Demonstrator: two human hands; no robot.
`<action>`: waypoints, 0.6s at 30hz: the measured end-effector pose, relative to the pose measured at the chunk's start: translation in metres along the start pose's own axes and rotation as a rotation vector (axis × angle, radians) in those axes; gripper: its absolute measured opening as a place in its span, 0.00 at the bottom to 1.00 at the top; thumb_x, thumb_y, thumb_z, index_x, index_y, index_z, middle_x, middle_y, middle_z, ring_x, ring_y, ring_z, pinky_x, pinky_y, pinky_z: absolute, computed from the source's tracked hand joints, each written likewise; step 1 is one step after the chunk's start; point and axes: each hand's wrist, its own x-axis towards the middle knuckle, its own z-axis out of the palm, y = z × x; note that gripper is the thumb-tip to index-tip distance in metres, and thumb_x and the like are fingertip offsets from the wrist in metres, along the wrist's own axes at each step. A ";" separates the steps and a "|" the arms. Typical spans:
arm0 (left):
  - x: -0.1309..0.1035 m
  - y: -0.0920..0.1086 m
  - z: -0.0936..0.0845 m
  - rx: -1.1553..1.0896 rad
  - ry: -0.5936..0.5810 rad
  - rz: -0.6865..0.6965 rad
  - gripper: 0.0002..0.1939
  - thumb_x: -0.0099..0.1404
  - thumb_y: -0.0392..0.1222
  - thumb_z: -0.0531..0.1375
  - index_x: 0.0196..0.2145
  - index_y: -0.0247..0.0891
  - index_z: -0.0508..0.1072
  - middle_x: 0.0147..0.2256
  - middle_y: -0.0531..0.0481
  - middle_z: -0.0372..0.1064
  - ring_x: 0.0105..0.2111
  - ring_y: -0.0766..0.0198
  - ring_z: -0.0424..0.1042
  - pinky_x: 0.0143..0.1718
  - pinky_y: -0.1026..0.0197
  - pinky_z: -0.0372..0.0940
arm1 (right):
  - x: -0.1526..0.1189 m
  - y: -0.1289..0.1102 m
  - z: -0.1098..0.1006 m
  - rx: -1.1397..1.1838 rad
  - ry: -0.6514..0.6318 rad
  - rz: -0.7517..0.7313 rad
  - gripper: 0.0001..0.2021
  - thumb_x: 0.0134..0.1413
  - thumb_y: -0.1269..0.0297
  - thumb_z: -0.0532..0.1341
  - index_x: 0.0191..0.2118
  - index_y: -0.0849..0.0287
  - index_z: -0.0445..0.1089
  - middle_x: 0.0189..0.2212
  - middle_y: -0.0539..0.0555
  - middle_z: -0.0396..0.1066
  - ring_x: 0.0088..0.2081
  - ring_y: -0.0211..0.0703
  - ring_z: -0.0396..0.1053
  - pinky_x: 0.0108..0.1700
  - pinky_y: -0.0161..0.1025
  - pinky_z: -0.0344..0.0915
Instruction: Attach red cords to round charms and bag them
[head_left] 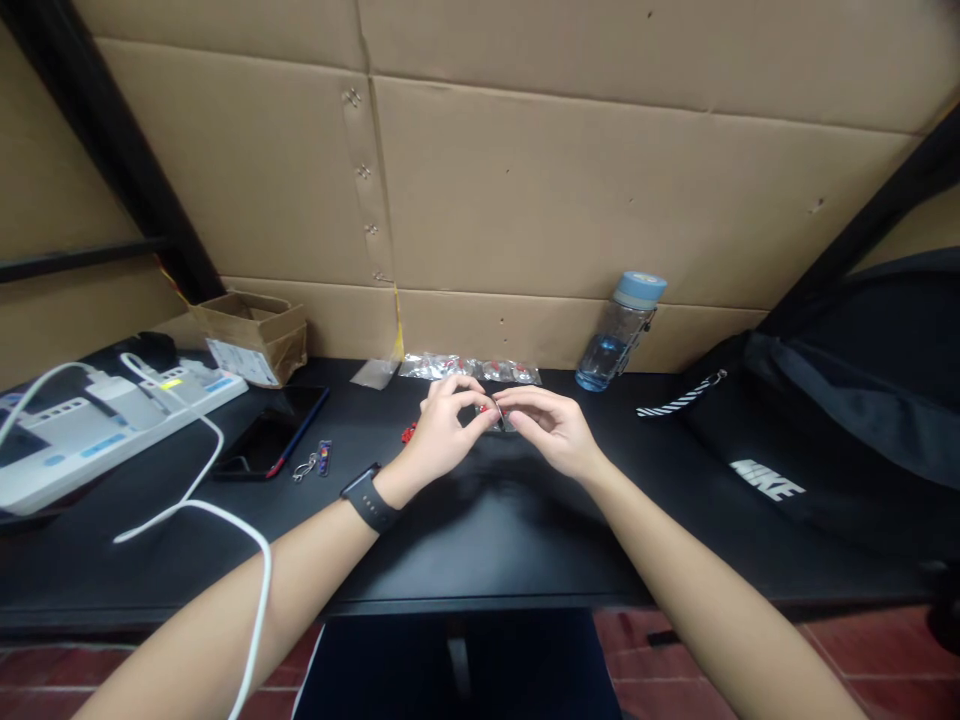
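Observation:
My left hand (450, 425), with a black watch on its wrist, pinches a small thin dark piece (501, 413) between thumb and forefinger. From the other side my right hand (551, 425) closes its fingertips on the same piece. Its kind is too small to make out. A clear shiny packet with a bit of red shows partly behind the fingertips. Close to my left hand lies a small red object (409, 433), partly hidden. Beyond both hands, a row of clear plastic packets (469, 369) with red bits inside lies along the cardboard wall.
At left are a white power strip (120, 440) with cables, a small cardboard box (255, 335), a dark phone or tablet (274, 435) and a keychain (323, 458). A blue-capped water bottle (619, 335) leans back right. A black bag (825, 450) fills the right side.

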 end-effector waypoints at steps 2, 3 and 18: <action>0.000 0.001 0.000 -0.003 0.008 0.000 0.06 0.68 0.45 0.63 0.36 0.44 0.80 0.47 0.48 0.70 0.53 0.53 0.65 0.59 0.46 0.57 | 0.000 0.000 -0.001 -0.057 0.021 -0.022 0.08 0.63 0.60 0.64 0.45 0.50 0.80 0.47 0.56 0.78 0.49 0.50 0.76 0.53 0.50 0.74; 0.000 0.001 0.000 0.000 0.015 -0.001 0.06 0.68 0.45 0.63 0.36 0.45 0.80 0.47 0.48 0.70 0.53 0.53 0.65 0.59 0.46 0.57 | 0.001 0.001 -0.002 -0.096 0.027 -0.039 0.08 0.62 0.61 0.65 0.44 0.50 0.80 0.45 0.55 0.79 0.48 0.50 0.76 0.52 0.49 0.74; -0.003 0.011 -0.011 0.039 0.016 0.134 0.13 0.58 0.30 0.58 0.40 0.43 0.70 0.48 0.48 0.68 0.54 0.53 0.65 0.57 0.49 0.58 | 0.003 -0.002 -0.009 -0.436 -0.084 -0.125 0.04 0.52 0.70 0.66 0.30 0.53 0.77 0.44 0.56 0.75 0.45 0.50 0.73 0.49 0.48 0.70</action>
